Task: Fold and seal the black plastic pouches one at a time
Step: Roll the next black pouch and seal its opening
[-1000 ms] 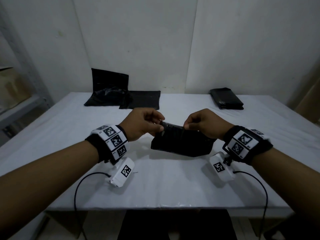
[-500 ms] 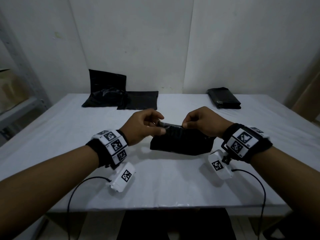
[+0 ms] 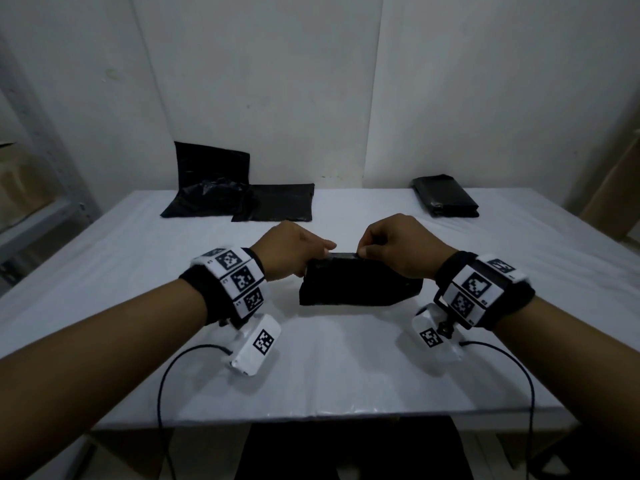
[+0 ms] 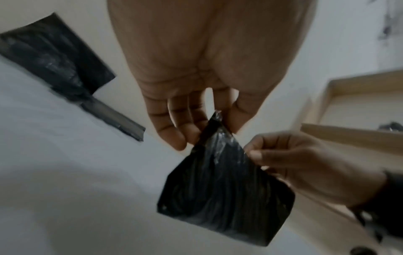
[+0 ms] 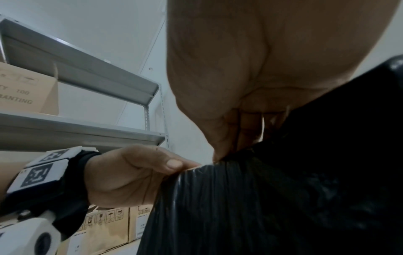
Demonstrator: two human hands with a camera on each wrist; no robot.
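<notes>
A filled black plastic pouch [image 3: 356, 285] stands on the white table [image 3: 311, 368] in front of me, its top edge folded into a narrow strip. My left hand [image 3: 294, 251] pinches the left end of that strip between thumb and fingers. My right hand [image 3: 398, 247] pinches the right end. In the left wrist view the pouch [image 4: 222, 189] hangs below my left hand's fingertips [image 4: 194, 134], with my right hand [image 4: 294, 163] at its upper right edge. The right wrist view shows the pouch [image 5: 272, 207] close up, with my left hand [image 5: 139, 174] holding its top.
Flat black pouches [image 3: 242, 199] lie at the back left, one leaning on the wall. A stack of folded black pouches [image 3: 446, 199] sits at the back right. A metal shelf with cardboard boxes [image 5: 26, 89] stands to the left. Cables hang from both wrist cameras.
Both hands have closed in a little along the pouch's top edge and lowered slightly. The fold at the top now looks flatter and tighter.
</notes>
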